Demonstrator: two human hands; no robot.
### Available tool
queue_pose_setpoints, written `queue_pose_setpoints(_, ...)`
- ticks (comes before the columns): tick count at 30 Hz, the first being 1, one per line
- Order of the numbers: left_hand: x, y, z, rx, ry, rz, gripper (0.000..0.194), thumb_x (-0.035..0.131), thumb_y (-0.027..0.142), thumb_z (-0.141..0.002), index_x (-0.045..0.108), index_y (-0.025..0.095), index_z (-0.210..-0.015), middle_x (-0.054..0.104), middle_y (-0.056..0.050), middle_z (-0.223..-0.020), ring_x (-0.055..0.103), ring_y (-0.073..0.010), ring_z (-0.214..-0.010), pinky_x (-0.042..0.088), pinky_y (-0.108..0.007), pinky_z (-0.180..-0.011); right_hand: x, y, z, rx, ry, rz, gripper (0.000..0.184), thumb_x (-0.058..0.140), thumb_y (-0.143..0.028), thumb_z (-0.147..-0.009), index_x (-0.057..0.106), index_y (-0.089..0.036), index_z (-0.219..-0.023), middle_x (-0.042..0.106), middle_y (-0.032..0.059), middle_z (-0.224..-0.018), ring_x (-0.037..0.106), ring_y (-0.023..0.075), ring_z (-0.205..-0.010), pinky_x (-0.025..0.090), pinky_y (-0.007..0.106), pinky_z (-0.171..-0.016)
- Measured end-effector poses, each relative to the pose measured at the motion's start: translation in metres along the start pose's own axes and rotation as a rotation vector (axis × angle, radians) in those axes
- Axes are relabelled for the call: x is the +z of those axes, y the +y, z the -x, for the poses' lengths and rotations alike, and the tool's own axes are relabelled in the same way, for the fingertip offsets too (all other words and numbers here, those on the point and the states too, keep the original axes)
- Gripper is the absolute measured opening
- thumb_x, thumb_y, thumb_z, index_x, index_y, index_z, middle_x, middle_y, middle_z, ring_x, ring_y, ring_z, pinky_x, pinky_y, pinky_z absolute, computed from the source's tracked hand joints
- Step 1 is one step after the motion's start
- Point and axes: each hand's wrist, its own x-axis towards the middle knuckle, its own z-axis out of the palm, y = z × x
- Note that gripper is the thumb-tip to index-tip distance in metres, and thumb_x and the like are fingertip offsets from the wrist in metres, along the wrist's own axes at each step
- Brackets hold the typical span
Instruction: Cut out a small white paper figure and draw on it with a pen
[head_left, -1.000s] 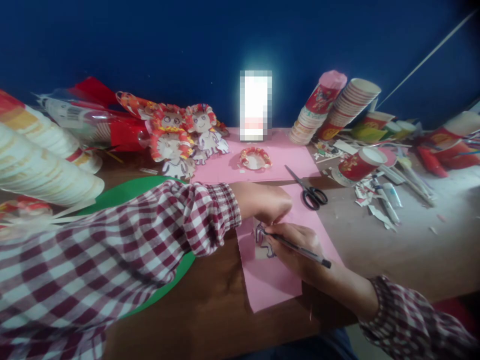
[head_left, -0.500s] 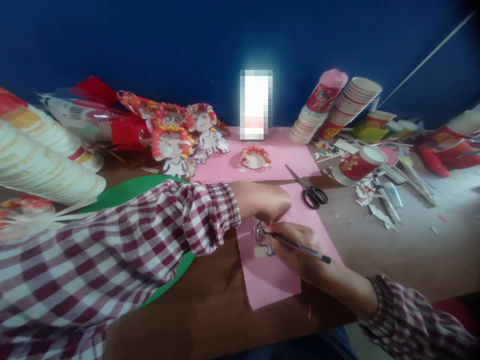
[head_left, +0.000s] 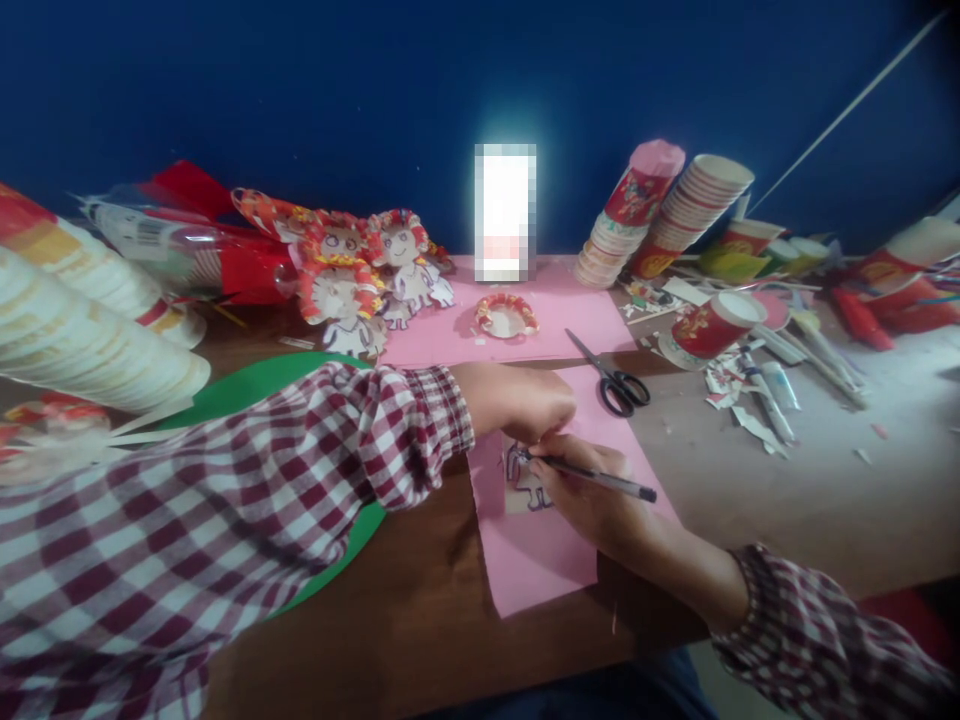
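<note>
My right hand (head_left: 592, 490) is closed in a writing grip around a dark pen (head_left: 611, 480). The pen's tip touches a small pale piece of paper (head_left: 517, 500), on which a little figure's body and legs are outlined in dark ink. My left hand (head_left: 536, 400) is bent over the far edge of that paper, its fingers curled and mostly hidden, close to the right fingertips. Beneath both hands lies a pink sheet (head_left: 517, 570). Black-handled scissors (head_left: 619, 385) rest at the sheet's upper right, apart from my hands.
A red-and-yellow ring (head_left: 506, 317) lies on the back pink sheet (head_left: 442, 345). Decorated paper figures (head_left: 341, 300) stand left of it. Paper-cup stacks (head_left: 697, 205) rise behind, and more cups (head_left: 97, 330) lean at left. A red cup (head_left: 716, 325) and paper scraps (head_left: 757, 425) sit at right.
The pen has turned slightly flatter, and my right hand has shifted a little, showing more of the drawn legs. My left hand stays over the paper. The whole view has drifted slightly.
</note>
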Motion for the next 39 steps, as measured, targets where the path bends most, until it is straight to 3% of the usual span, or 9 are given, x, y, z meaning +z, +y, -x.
queue_pose_setpoints(25,0.0007,-0.0004,0.0012,0.010,0.009,0.022,0.012,0.061,0.007,-0.063,0.070,0.012,-0.070,0.059,-0.002,-0.061,0.042,-0.0103,-0.050,0.031,-0.024,-0.048,0.0001,-0.0004,-0.0009,0.017,0.060,-0.018,0.005,0.061,-0.018,-0.081,0.061,-0.019,-0.087,0.070,0.0024,-0.075,0.066,0.0134,-0.063,0.053,0.022,-0.059)
queue_pose_setpoints(39,0.0004,-0.0008,0.0010,0.004,-0.008,0.012,0.017,0.061,0.006,-0.063,0.070,0.012,-0.075,0.062,-0.002,-0.065,0.042,-0.0101,-0.053,0.031,-0.024,-0.050,0.0007,0.0007,-0.0001,-0.014,0.021,-0.012,0.004,0.057,-0.018,-0.084,0.061,-0.020,-0.084,0.068,0.0013,-0.076,0.065,0.0124,-0.065,0.053,0.023,-0.062)
